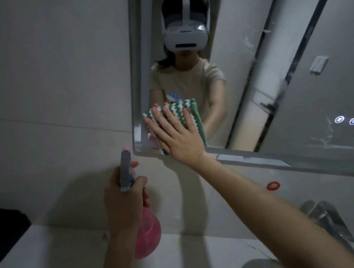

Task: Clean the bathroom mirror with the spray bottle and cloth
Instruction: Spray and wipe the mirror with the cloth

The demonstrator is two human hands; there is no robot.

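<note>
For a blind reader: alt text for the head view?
The right hand presses a green-and-white striped cloth flat against the mirror's lower left corner. The left hand grips a pink spray bottle below it.

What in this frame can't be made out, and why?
Head view only:
- Mirror: top and right parts cut off by the frame edges.
- Glass under the cloth: covered by the cloth and the flat right hand.
- Spray bottle: neck and trigger wrapped by the left hand; fill level unreadable in dim light.
- Two lit icons: too small to read.
- Faucet: blurred, partly behind the right forearm.
</note>
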